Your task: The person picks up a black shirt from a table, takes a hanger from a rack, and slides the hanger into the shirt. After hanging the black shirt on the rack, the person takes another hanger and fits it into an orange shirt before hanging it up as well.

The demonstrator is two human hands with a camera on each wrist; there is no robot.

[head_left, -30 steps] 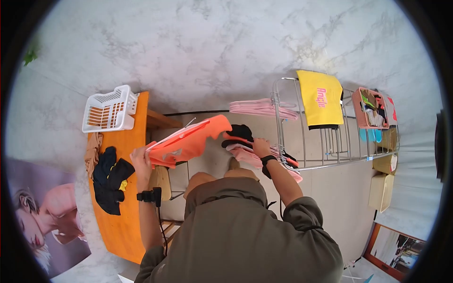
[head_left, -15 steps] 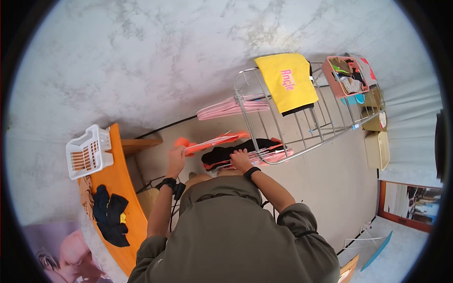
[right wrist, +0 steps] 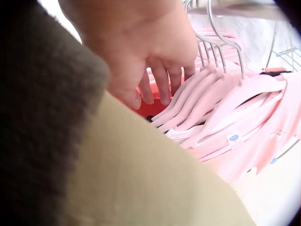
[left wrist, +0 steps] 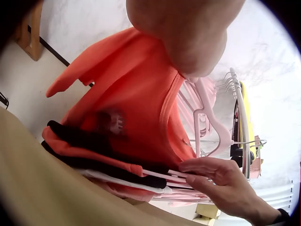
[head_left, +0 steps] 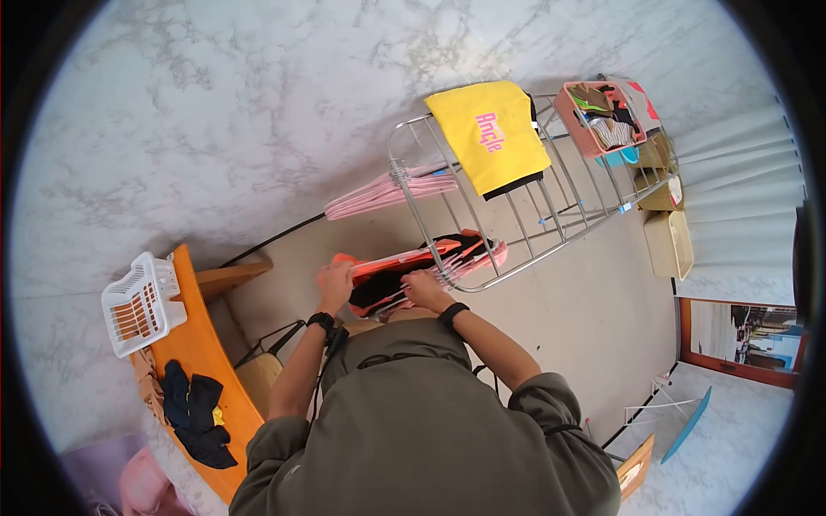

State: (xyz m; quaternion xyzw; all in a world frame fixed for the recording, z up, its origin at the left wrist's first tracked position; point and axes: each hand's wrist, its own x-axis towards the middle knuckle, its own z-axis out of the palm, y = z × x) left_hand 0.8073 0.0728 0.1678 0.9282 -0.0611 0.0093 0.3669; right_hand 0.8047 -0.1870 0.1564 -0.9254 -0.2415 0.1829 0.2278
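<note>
My left hand (head_left: pixel 334 284) grips a pink hanger (left wrist: pixel 225 142) that carries an orange short-sleeved shirt (left wrist: pixel 134 89). In the left wrist view the shirt spreads below my fist, and the hanger's metal hook points toward the rack rail. My right hand (head_left: pixel 422 288) reaches over the hung clothes beside it, fingers extended at the ends of several pink hangers (right wrist: pixel 202 94). Those hangers bear black, orange and pink garments; one pale pink garment (right wrist: pixel 277 125) shows in the right wrist view. The orange shirt overlaps the black garment (head_left: pixel 374 291) in the head view.
A metal drying rack (head_left: pixel 533 258) extends to the right, with a folded yellow garment (head_left: pixel 486 142) and a pink basket (head_left: pixel 572 129) on top. Bare pink hangers (head_left: pixel 379 198) hang at its far side. An orange table (head_left: pixel 202 344) at left bears a white basket (head_left: pixel 138 310) and dark clothes (head_left: pixel 198 413).
My left hand has brought the orange shirt on its hanger rightward to the hung clothes. My right hand has stayed by the hangers. The head view has turned toward the rack.
</note>
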